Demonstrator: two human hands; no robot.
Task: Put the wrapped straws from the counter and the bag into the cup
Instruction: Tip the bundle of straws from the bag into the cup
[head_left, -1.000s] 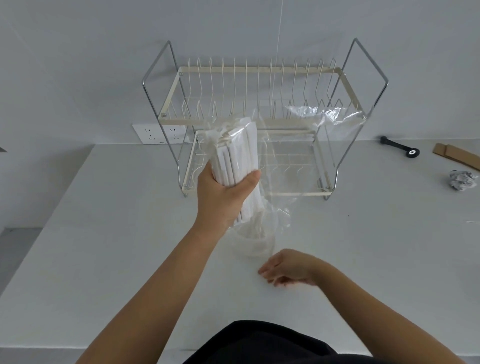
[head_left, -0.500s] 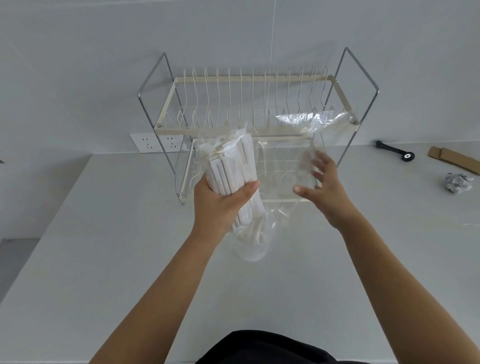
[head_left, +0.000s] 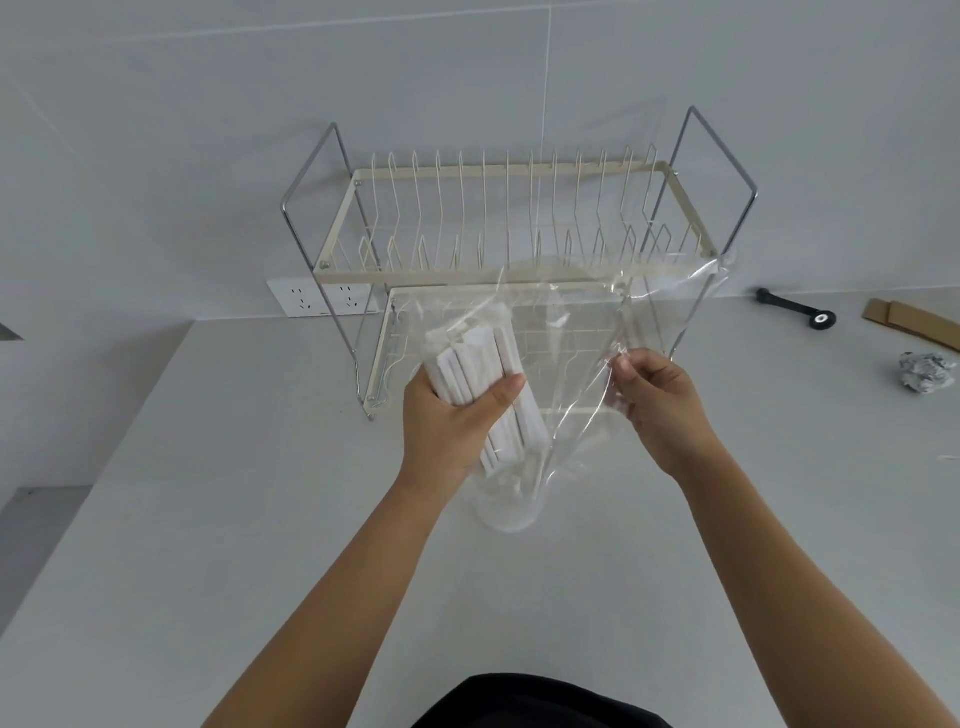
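In front of the dish rack, the left hand kept its grip wrapped around the wrapped straws, lower ends over what looked like the cup on the tabletop. The right hand, half a second earlier spread open, now pinched the clear bag.

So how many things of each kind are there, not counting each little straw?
Hands: 2, left, right
Bundle of straws: 1
Plastic bag: 1
Cup: 1
Dish rack: 1
Black tool: 1
Cardboard piece: 1
Crumpled foil ball: 1
Wall socket: 1
Total: 10
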